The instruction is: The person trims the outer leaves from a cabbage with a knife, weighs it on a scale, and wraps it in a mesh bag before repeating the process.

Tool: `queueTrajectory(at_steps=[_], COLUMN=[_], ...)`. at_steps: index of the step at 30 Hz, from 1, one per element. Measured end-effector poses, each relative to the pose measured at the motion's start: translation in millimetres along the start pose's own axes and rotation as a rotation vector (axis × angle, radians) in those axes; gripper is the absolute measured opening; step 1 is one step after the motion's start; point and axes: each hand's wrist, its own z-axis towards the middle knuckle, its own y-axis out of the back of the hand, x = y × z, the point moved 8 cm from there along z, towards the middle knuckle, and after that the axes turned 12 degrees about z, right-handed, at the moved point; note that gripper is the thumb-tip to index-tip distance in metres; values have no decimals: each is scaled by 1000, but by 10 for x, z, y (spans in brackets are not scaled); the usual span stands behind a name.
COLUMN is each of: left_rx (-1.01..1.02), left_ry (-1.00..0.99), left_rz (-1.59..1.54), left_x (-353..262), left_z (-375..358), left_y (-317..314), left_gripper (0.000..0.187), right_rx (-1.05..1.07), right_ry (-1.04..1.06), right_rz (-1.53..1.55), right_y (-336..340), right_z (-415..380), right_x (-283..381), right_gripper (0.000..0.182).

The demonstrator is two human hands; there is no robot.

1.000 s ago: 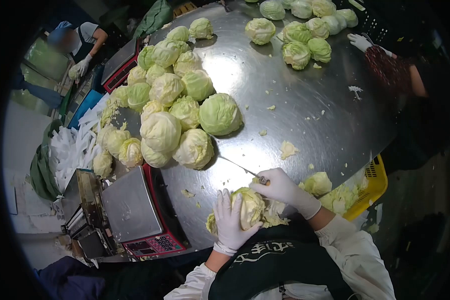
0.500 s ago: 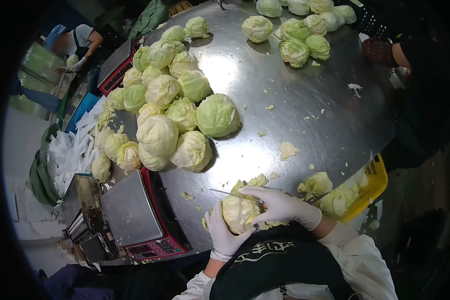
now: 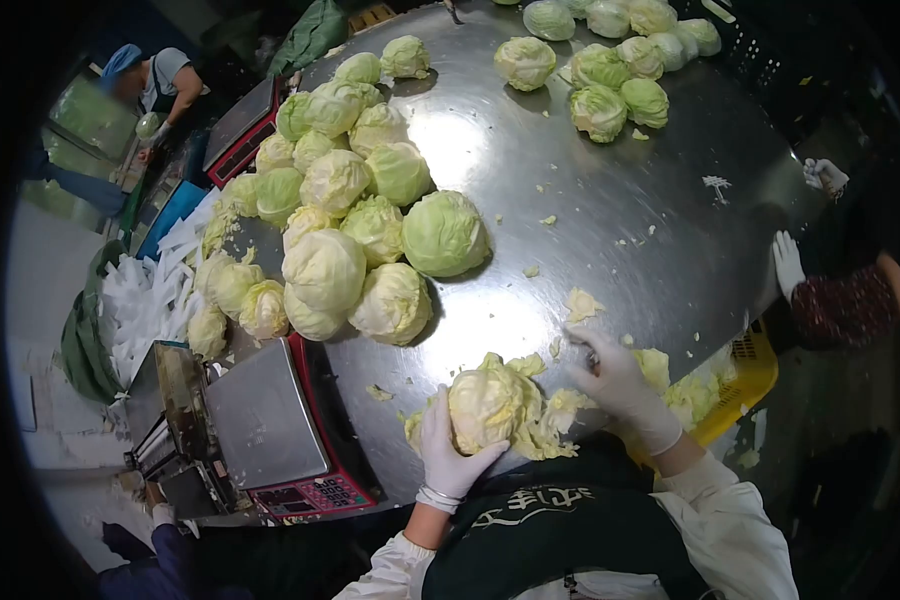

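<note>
A pale cabbage [image 3: 485,408] rests on the metal table near its front edge. My left hand [image 3: 450,450], in a white glove, cups its left and lower side, thumb along the bottom. Loose outer leaves [image 3: 555,425] spread out at the cabbage's right. Apart from the cabbage, my gloved right hand [image 3: 625,390] hovers over the table to the right with its fingers curled. A small dark part of a knife [image 3: 593,363] shows between those fingers; its blade cannot be made out.
Many cabbages [image 3: 335,182] are heaped at the left, with more [image 3: 600,110] at the far side. A scale [image 3: 270,420] stands left of me. A yellow crate [image 3: 755,375] with leaves is at the right edge. Co-workers' gloved hands [image 3: 788,262] are at the right; another person [image 3: 165,90] works far left.
My right hand has left the cabbage and moved right, and the thin blade over the cabbage is out of sight. Outer leaves now splay to its right. At the right, a co-worker's hands have shifted.
</note>
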Motion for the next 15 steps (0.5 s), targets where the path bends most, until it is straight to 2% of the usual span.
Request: queueTrajectory(at_steps=[1,2,3,4,7,9,12,15], left_rx=[9,-58,-129,-124,-135,-187,-183,-105], left_ry=[-3,-33,-63,-69,-69,-147,-141,-83], left_rz=[-6,45,95,91,15,125,111,125], left_x=[-121,-249,-354,-412,-514,-621,-605,-600], left_z=[46,86,121,158,213,228,273,281], left_y=[-20,1,19,-15,-68,-57,-74,-139], left_gripper=[117,113,109,109,99,89,88,86], right_rx=[50,43,150,258,322,283,349,259], right_ry=[193,185,156,126,110,154,158,213], right_rz=[-47,-53,-88,-122,-207,-232,-314,-377], right_y=[-64,-83,-210,-324,-415,-383,-399,-424], right_z=[-116,-197,-265,-318,-374,-376,-419,-417], right_x=[247,348,428,471,530,552,542,482], right_gripper=[49,49,53,57,59,57,57,58])
